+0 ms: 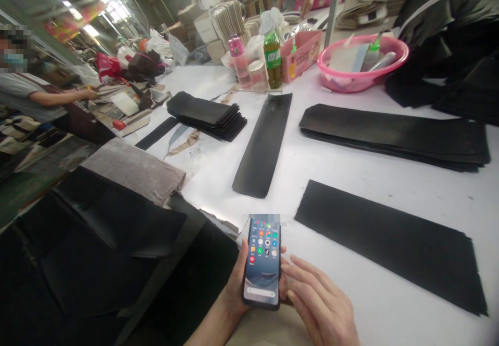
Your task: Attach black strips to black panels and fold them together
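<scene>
A smartphone (260,278) with a lit home screen of app icons is upright in my left hand (236,286), whose fingers wrap round its back and sides. Just to its right is my right hand (322,299), fingers stretched out and slightly bent; whether their tips touch the phone's edge I cannot tell. Beyond the phone, a single black strip (265,146) lies lengthwise on the white table (210,185). Another wide black strip (390,242) lies flat to the right of my hands.
Stacks of black pieces lie at the back left (205,109) and right (390,133). Behind them stand a green-labelled bottle (273,60), a pink basket (307,55) and a pink basin (358,81). Black sheets (97,252) cover the lower left. Other people work beyond.
</scene>
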The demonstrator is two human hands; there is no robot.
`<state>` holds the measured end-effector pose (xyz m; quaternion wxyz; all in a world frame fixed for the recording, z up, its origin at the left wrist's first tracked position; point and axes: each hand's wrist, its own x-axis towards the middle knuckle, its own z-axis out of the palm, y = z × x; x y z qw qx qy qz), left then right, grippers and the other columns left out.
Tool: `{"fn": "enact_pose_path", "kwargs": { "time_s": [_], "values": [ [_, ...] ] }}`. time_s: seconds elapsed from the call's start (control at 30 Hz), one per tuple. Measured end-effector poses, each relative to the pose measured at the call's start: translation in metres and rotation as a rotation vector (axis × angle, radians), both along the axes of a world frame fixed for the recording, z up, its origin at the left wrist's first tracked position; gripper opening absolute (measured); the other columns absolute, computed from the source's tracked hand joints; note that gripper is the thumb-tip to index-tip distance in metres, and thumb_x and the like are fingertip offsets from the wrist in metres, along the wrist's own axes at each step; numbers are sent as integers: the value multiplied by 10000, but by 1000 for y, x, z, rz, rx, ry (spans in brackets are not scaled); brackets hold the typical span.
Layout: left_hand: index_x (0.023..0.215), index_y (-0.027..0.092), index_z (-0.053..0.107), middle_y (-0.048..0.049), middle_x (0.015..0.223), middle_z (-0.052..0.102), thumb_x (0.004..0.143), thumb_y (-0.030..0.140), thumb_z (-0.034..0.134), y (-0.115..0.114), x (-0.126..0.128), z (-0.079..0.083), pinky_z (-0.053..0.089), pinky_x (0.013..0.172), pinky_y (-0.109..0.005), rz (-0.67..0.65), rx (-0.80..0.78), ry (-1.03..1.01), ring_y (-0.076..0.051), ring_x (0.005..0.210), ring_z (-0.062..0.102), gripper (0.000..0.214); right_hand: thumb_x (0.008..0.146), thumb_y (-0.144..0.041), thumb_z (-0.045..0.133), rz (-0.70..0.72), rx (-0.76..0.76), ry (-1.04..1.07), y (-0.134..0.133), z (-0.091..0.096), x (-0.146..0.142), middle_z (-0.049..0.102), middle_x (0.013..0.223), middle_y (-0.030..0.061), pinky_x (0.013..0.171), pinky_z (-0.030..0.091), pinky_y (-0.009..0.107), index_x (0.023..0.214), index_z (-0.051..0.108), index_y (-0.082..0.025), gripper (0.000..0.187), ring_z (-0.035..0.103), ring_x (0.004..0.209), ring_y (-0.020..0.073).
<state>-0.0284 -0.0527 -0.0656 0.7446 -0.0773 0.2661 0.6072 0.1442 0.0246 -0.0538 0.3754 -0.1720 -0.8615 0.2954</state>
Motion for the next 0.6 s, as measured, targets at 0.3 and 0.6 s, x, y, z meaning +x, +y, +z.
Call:
{"fn": "enact_pose_path", "kwargs": {
  "time_s": [0.3, 0.6],
  "values": [
    [1266, 43, 509, -173, 977, 656, 888, 714, 121, 4, 5, 0, 475, 639, -327, -50, 100, 159, -244, 694, 667, 863, 947, -322, 503, -286, -485, -79, -3, -12, -3, 697, 1031, 49, 770, 546, 203, 1024, 608, -232, 159, 687, 886, 151],
    [1213, 83, 552, -168, 963, 640, 903, 689, 106, 1, 10, 18, 438, 596, -290, -5, 144, 194, -211, 672, 634, 814, 894, -581, 470, -238, -1076, -215, -12, 4, 4, 673, 740, 2, 623, 470, 202, 821, 627, -234, 388, 598, 634, 136]
  ]
}}
